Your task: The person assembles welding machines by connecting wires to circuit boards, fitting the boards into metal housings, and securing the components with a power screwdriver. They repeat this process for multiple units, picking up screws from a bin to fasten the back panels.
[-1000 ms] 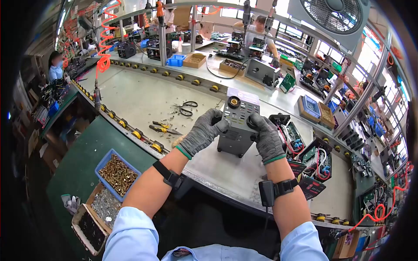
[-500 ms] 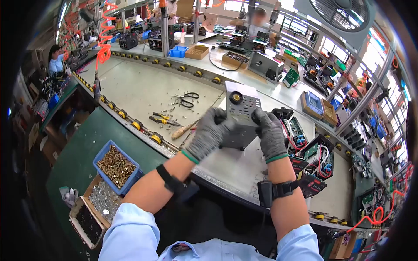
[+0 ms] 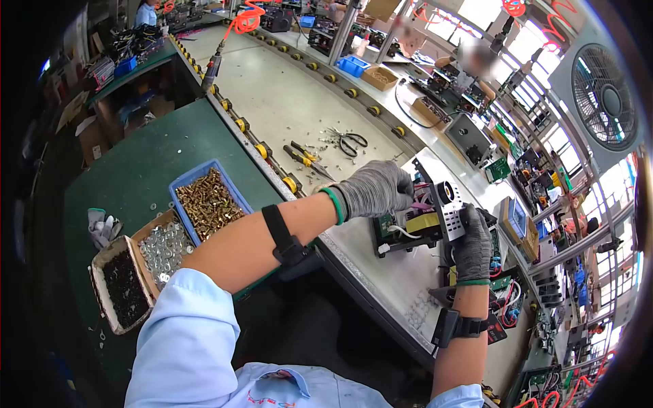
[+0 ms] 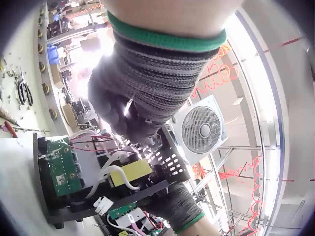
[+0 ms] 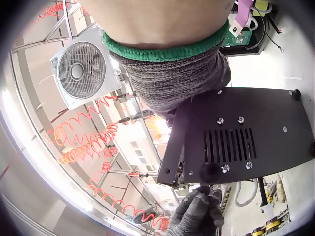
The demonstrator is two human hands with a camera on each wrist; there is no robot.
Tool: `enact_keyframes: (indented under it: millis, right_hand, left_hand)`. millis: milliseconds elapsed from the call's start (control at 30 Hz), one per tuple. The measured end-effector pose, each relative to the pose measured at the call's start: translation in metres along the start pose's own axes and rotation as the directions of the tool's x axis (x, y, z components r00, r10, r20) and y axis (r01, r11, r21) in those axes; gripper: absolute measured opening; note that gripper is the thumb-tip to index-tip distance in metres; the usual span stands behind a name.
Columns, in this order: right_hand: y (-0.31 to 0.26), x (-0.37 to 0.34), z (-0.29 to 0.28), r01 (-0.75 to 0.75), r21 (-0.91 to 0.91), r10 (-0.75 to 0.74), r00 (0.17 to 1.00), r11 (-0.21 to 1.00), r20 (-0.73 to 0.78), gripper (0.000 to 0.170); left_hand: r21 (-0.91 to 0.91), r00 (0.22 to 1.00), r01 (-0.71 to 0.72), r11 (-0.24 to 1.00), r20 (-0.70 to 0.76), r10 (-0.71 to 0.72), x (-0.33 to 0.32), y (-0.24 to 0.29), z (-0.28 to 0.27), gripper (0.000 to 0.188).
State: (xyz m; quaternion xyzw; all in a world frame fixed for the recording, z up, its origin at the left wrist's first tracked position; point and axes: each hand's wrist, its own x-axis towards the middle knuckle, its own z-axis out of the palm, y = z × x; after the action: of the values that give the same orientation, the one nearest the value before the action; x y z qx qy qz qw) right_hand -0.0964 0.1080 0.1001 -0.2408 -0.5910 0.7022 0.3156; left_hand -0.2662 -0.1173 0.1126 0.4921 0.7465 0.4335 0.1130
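A black metal housing (image 3: 408,234), its top face open on a green circuit board (image 4: 63,167), wires and a yellow block (image 4: 130,173), is turned and tilted over the bench. My right hand (image 3: 472,248) grips it at its perforated end panel (image 3: 449,211). Its dark slotted side plate (image 5: 266,132) fills much of the right wrist view. My left hand (image 3: 377,189) is at the panel's other edge, over the wires (image 3: 423,194), with curled fingers and fingertips drawn together. Whether something small is between them, I cannot tell.
Pliers (image 3: 306,160) and scissors (image 3: 348,141) lie among small bits on the bench. A blue bin of brass screws (image 3: 209,202), a box of washers (image 3: 164,248) and a box of black pieces (image 3: 126,285) stand at left. More opened units (image 3: 503,302) are at right.
The housing has been turned, so its open inside now shows. My left hand has moved from gripping its side to over the wires; my right hand still holds the panel. The head view has swung.
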Motion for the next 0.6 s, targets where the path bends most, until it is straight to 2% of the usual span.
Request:
enact_keyframes:
  millis: [33, 100, 167, 267, 433, 500, 600]
  right_hand:
    - [0.001, 0.001, -0.002, 0.008, 0.004, -0.008, 1.0, 1.0, 0.011, 0.032]
    - [0.005, 0.006, -0.007, 0.011, 0.025, -0.012, 0.999, 1.0, 0.04, 0.032]
    - [0.005, 0.007, -0.008, 0.016, 0.049, -0.02, 0.997, 0.999, 0.073, 0.031]
    - [0.002, 0.004, -0.007, 0.011, 0.0, -0.011, 0.998, 1.0, 0.056, 0.029]
    - [0.002, 0.002, -0.004, 0.031, 0.049, -0.035, 0.995, 0.998, 0.093, 0.025]
    - [0.005, 0.007, -0.011, 0.033, 0.043, -0.038, 0.993, 0.999, 0.109, 0.027]
    - [0.003, 0.003, -0.007, 0.033, 0.062, -0.04, 0.992, 0.998, 0.117, 0.026]
  left_hand:
    - [-0.002, 1.0, -0.002, 1.0, 0.002, 0.002, 0.002, -0.004, 0.003, 0.034]
    - [0.323, 0.996, 0.032, 0.946, -0.092, -0.002, 0.007, -0.012, 0.008, 0.04]
    - [0.327, 0.998, 0.012, 0.945, -0.059, 0.008, 0.014, -0.021, 0.009, 0.045]
    - [0.387, 0.997, -0.009, 0.922, 0.077, -0.022, 0.017, -0.017, 0.008, 0.045]
    - [0.475, 0.997, -0.028, 0.88, 0.078, -0.01, 0.019, -0.019, 0.022, 0.04]
    - [0.526, 0.985, -0.025, 0.85, 0.16, -0.07, 0.023, -0.024, 0.026, 0.037]
    - [0.581, 0.992, -0.02, 0.814, 0.114, -0.057, 0.027, -0.036, 0.037, 0.033]
